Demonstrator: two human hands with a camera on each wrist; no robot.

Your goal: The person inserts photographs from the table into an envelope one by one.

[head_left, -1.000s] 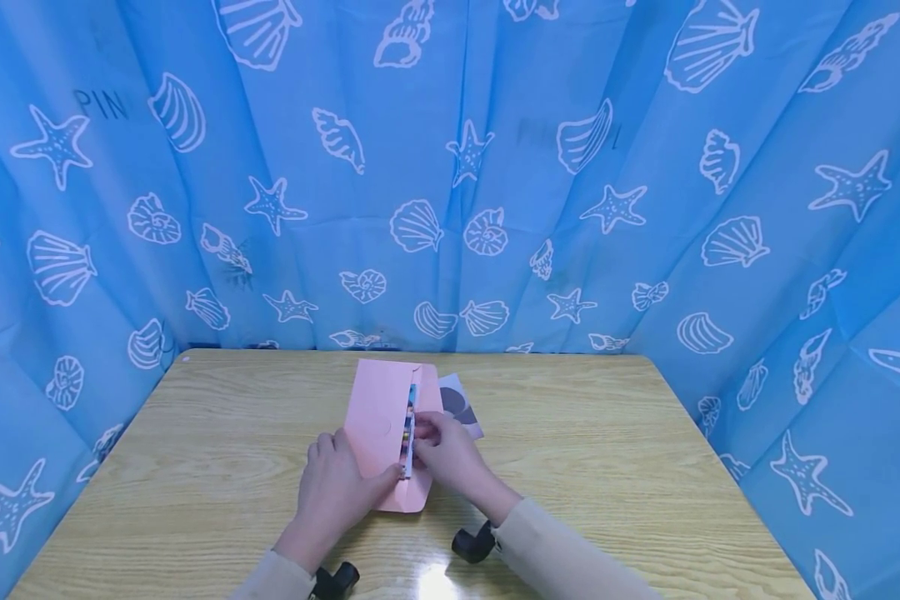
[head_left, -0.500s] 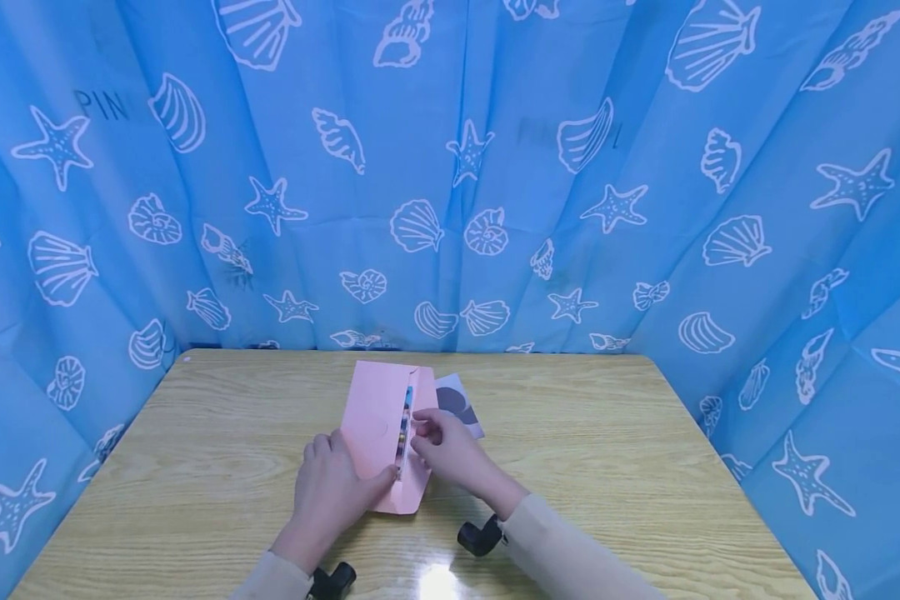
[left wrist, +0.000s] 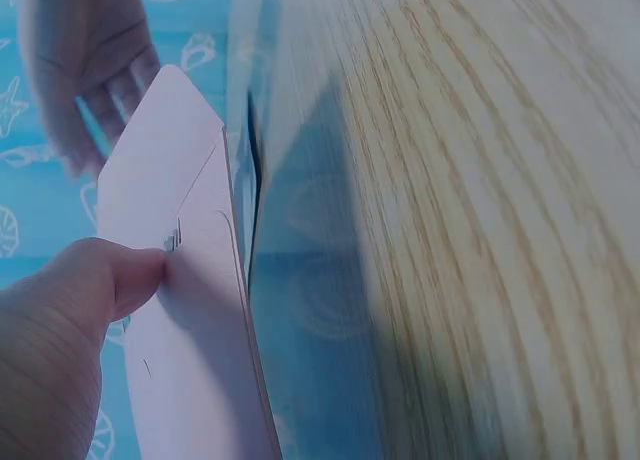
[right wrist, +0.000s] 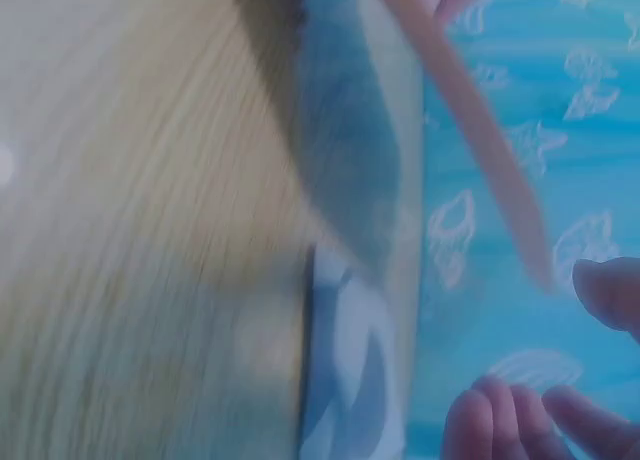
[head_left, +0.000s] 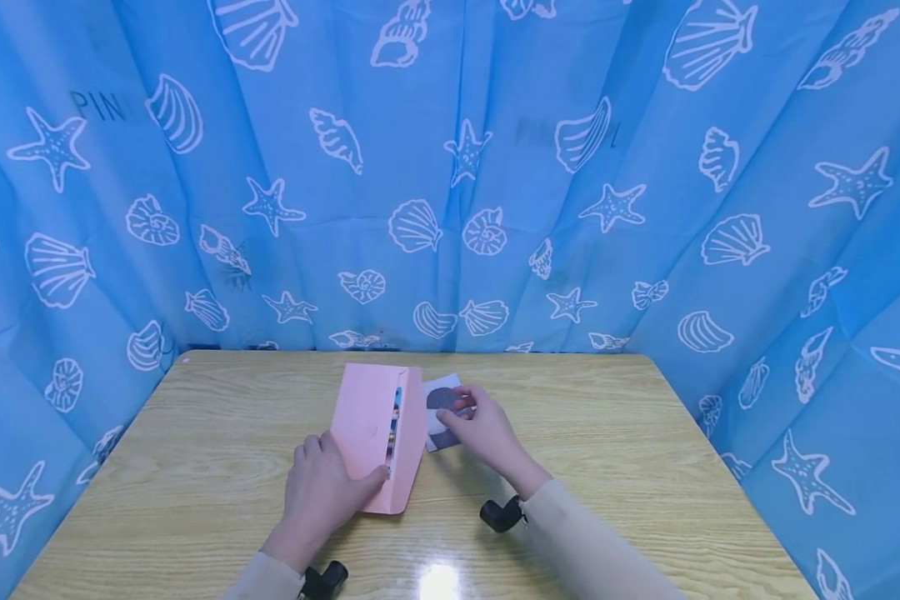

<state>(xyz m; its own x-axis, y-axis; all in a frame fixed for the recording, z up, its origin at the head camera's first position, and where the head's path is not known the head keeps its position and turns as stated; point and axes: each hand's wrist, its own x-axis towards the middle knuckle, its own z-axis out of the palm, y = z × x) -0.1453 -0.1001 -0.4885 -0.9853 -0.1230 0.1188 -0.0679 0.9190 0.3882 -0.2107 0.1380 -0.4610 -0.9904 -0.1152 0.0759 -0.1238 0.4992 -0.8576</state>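
Observation:
My left hand point(head_left: 317, 492) grips a pink paper envelope point(head_left: 358, 433) by its lower left part, the thumb point(left wrist: 135, 275) pressing on its front face near the opening. The flap point(head_left: 414, 437) points right, and a strip of colourful printed paper point(head_left: 393, 429) shows in the slot. To the right of the envelope, my right hand point(head_left: 487, 429) hovers over a white and grey picture card point(head_left: 437, 423). In the right wrist view its thumb and fingers are spread apart with nothing between them, and the card point(right wrist: 350, 380) lies on the table.
A light wood-grain table point(head_left: 615, 450) reaches back to a blue curtain point(head_left: 510, 283) with white shell and starfish prints. Black camera mounts point(head_left: 501, 514) stick out at both wrists, close over the tabletop.
My right hand has left the envelope's opening and moved right, over the picture card. The envelope has shifted slightly left in my left hand, its flap now raised.

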